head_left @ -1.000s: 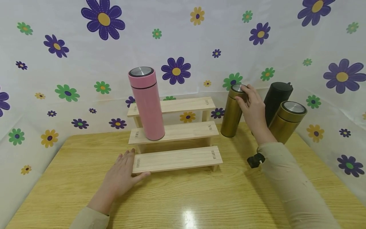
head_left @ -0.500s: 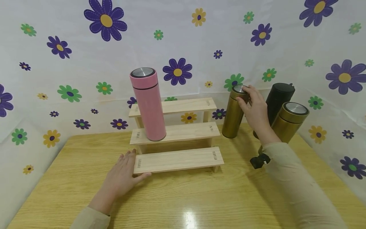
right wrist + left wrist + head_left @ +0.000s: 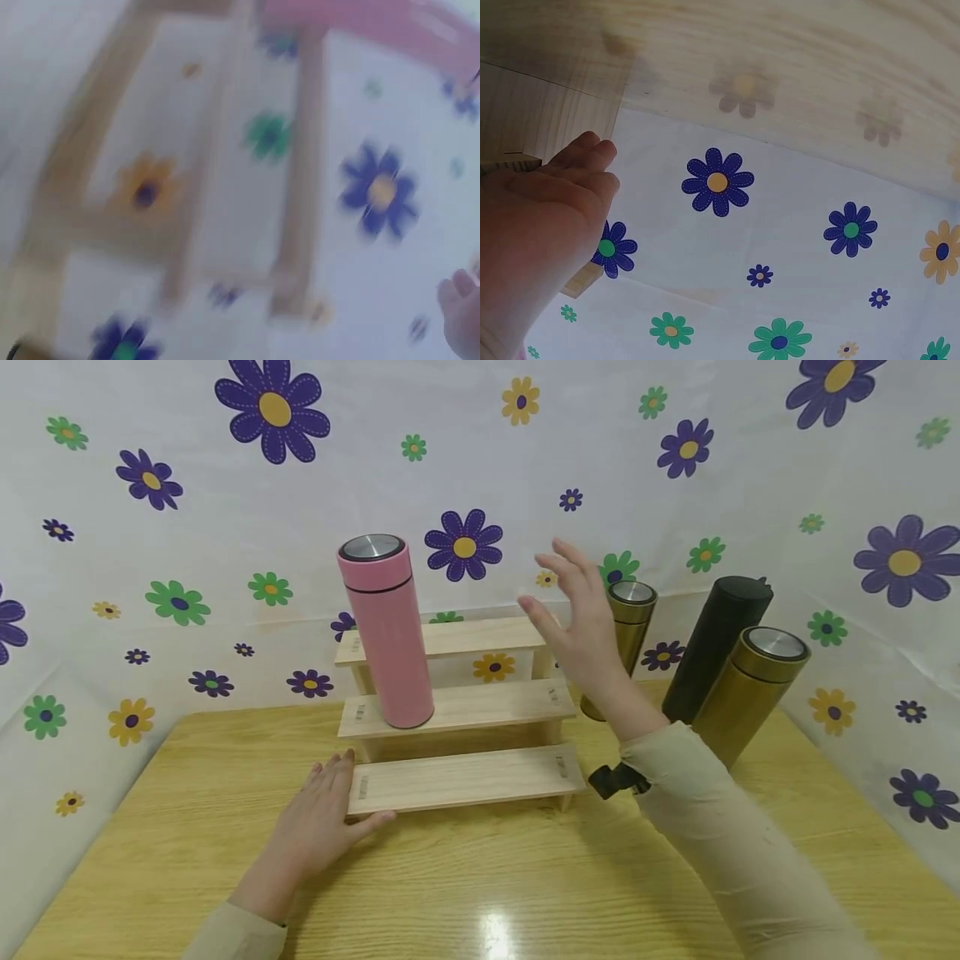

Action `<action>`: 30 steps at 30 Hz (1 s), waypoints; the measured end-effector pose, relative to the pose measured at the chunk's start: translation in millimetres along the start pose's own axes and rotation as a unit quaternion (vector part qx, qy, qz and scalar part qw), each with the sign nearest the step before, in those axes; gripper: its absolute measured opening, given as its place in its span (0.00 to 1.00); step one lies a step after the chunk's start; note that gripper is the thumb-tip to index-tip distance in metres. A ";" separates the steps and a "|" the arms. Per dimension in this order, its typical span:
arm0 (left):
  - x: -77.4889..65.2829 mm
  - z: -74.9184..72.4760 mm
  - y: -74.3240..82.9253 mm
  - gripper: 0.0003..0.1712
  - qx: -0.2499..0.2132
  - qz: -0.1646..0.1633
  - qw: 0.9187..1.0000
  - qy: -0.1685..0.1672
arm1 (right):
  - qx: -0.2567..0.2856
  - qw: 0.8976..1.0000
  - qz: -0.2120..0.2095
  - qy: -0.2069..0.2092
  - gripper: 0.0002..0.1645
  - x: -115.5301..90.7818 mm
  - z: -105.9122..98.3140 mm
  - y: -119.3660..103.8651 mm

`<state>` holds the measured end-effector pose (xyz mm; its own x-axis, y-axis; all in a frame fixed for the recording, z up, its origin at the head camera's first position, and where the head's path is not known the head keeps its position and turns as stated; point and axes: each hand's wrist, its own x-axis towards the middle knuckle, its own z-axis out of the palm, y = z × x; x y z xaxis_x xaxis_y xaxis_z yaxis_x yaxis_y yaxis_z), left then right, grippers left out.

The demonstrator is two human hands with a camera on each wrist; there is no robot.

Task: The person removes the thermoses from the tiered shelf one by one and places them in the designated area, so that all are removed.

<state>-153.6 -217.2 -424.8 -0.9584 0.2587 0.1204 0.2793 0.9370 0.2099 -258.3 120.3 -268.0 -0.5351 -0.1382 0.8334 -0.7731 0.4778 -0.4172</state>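
Note:
My left hand (image 3: pixel 318 822) rests against the left end of the lowest step of a wooden three-step stand (image 3: pixel 465 781), its thumb along the front edge. In the left wrist view the fingers of that hand (image 3: pixel 562 195) lie against the side of the wood. On the middle step stands a pink thermos (image 3: pixel 386 635), upright, with a silver lid. My right hand (image 3: pixel 585 627) is in the air over the right end of the stand, fingers spread and holding nothing. Behind it a slim gold thermos (image 3: pixel 632 610) stands on the table, partly hidden by the hand and wrist.
At the right stand a black bottle (image 3: pixel 712 643) and a wider gold thermos (image 3: pixel 753 693), close together on the wooden table (image 3: pixel 450 885). A flower-printed cloth (image 3: pixel 480 460) hangs behind the stand and along both sides. A small black device sits at the right wrist.
My right hand has let go of the slim gold thermos's top and moved left, toward the stand. The thermos stays in place. The left hand and pink thermos have not moved.

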 end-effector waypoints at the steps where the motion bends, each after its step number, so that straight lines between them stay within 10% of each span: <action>1: 0.1 0.2 0.0 0.66 0.000 -0.001 1.000 -0.001 | 0.020 1.000 0.002 -0.013 0.28 4.1 5.9 -9.0; 13: 0.8 1.4 0.3 0.65 0.006 0.010 1.000 0.014 | 0.076 0.990 -0.020 -0.113 0.43 29.4 64.9 -77.0; 30: 0.8 0.8 0.8 0.66 0.000 -0.001 1.000 0.003 | 0.070 0.987 -0.059 -0.131 0.31 38.1 80.2 -90.7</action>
<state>-154.2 -216.0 -425.4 -0.9588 0.2550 0.1249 0.2767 0.9376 0.2105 -235.8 2.1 -227.5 -0.4942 -0.4134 0.7648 -0.8649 0.3225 -0.3846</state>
